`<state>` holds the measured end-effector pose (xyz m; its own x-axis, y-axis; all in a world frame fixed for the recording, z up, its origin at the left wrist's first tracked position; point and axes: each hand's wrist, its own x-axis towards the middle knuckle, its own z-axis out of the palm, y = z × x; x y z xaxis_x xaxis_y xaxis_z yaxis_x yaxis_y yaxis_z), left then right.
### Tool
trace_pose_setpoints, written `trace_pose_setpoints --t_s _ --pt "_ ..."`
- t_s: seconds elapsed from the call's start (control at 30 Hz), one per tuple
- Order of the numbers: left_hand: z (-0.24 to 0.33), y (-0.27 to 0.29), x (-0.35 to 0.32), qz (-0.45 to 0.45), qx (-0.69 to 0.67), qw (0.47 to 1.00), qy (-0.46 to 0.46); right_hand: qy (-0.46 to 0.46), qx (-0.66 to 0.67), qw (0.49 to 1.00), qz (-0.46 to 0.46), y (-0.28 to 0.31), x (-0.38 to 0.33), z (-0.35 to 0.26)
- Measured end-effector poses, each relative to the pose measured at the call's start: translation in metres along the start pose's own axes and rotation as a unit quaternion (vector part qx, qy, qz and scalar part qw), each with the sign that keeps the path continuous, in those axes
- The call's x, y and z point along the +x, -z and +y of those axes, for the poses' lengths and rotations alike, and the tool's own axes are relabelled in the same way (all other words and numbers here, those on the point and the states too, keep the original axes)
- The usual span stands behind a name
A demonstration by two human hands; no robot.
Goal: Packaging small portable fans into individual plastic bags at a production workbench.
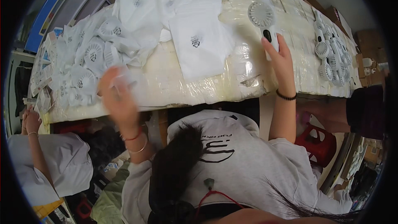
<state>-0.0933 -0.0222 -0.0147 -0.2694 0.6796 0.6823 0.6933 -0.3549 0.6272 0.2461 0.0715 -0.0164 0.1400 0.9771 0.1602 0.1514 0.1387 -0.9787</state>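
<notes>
My right hand [282,60] is closed around the handle of a white handheld fan [261,15], whose round grille points away from me over the table. A dark oval panel shows on the fan's handle. My left hand [118,95] is smeared by motion at the table's near edge, with a whitish blur at its fingers that I cannot make out. Just beyond it lies a heap of handheld fans in white translucent bags [94,54]. Flat white printed bags [197,43] are spread in overlapping stacks between my two hands, farther back.
The table [170,87] is wrapped in shiny yellowish plastic and tape. Several unbagged fans [331,56] are piled at its right end. Small boxes [43,76] line the left end, where another person's hands [31,121] rest. A red plastic stool [317,143] stands below, right.
</notes>
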Motion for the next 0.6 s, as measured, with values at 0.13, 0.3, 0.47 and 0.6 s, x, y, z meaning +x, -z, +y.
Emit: trace_pose_setpoints --t_s 0.13,0.3,0.47,0.6 --pt "0.025 -0.069 0.004 -0.257 -0.045 0.960 -0.104 -0.073 0.228 0.970 -0.033 0.001 -0.030 0.011" --pt "0.021 -0.107 0.010 -0.414 -0.084 0.906 -0.017 -0.067 0.244 0.964 -0.087 -0.001 -0.029 0.024" --pt "0.020 -0.129 0.020 -0.441 -0.084 0.891 0.064 -0.050 0.226 0.971 -0.061 0.005 -0.013 0.034" --pt "0.022 -0.135 0.016 -0.433 -0.093 0.895 0.057 -0.025 0.157 0.986 -0.059 0.009 -0.016 0.036"
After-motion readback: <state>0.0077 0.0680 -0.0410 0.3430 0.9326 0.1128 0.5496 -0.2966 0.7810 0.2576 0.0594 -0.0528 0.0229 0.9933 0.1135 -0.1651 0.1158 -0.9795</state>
